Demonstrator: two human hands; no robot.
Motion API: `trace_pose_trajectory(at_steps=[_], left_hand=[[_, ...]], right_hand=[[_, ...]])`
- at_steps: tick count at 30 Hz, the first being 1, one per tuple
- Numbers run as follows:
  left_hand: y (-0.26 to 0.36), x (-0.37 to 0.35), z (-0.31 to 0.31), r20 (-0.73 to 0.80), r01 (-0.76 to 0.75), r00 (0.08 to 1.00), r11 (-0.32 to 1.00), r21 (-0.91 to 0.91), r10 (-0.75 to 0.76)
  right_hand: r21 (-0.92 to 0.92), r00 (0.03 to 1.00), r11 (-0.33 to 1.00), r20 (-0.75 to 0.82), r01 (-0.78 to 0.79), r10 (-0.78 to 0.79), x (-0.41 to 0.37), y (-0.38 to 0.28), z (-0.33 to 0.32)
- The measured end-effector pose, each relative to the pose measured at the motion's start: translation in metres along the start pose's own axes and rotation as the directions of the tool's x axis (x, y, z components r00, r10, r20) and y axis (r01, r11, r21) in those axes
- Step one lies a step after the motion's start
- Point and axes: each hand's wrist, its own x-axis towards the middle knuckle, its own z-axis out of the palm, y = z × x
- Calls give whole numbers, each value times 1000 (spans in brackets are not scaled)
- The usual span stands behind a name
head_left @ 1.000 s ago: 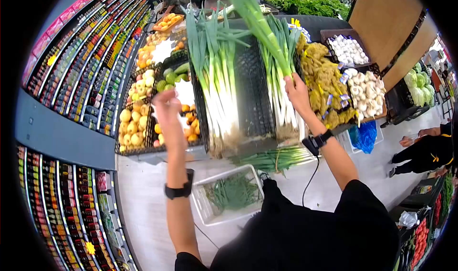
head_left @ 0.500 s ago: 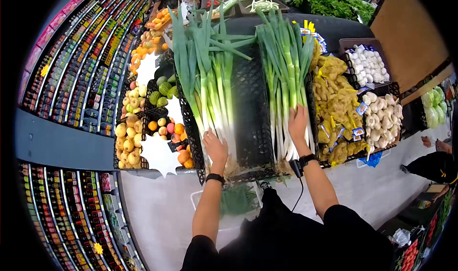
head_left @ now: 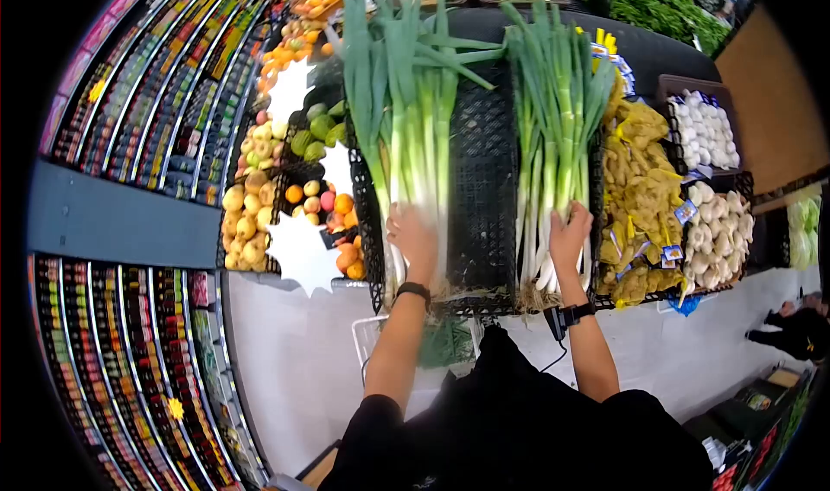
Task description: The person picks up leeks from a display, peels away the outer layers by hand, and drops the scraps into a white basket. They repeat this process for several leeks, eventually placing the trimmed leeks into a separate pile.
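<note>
Two groups of leeks lie in a black crate (head_left: 481, 266), roots toward me and green tops pointing away. My left hand (head_left: 414, 239) is on the white stalks of the left leeks (head_left: 399, 145), its fingers curled over them and slightly blurred. Around the pale stalks of the right leeks (head_left: 560, 128) my right hand (head_left: 570, 237) is closed, thumb and fingers bent inward. Both hands are low on the stalks, above the roots. A dark band is on each wrist, and a small device with a cable hangs by the right one.
Bagged ginger (head_left: 640, 180) and garlic (head_left: 716, 223) stand right of the leeks; white garlic (head_left: 702, 132) lies behind. Melons (head_left: 322, 130), oranges and potatoes (head_left: 245, 219) fill crates on the left. Bottle shelves (head_left: 138, 370) line the left side. Another person (head_left: 794, 331) stands far right.
The view has shifted, so the crate appears further right and higher. My left hand is still at the left leeks; my right hand has slid lower along the right ones, toward the roots.
</note>
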Motion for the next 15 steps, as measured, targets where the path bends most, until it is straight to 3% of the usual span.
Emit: trace_pose_trajectory(at_steps=[1,3,5,8,9,10,11,13,15], left_hand=[[0,3,-2,10,10,1000,1000,17,-10],[-2,4,-7,28,28,999,998,54,-29],[-4,6,-12,-133,-23,991,1000,20,26],[-9,20,-5,-90,7,996,1000,-17,-8],[-7,18,-6,-73,20,997,1000,-5,-21],[-7,15,-4,-120,-33,992,994,106,46],[-7,15,-3,-114,-26,993,993,116,39],[-8,18,-2,-40,-97,995,985,-144,92],[1,21,-7,-43,-43,998,989,-140,37]], right_hand=[[47,997,999,-75,21,-17,-3,-15,-7],[112,966,971,-178,209,-187,-13,-29,-11],[358,942,872,-161,333,-294,-25,-59,1],[549,952,835,240,27,-188,-47,-98,53],[483,935,875,321,-22,-154,-52,-103,78],[402,895,897,445,-183,-16,-58,-99,109],[340,890,924,457,-175,1,-67,-78,155],[201,860,962,507,-183,58,-67,-91,176],[76,845,967,506,-241,171,-65,-107,174]])
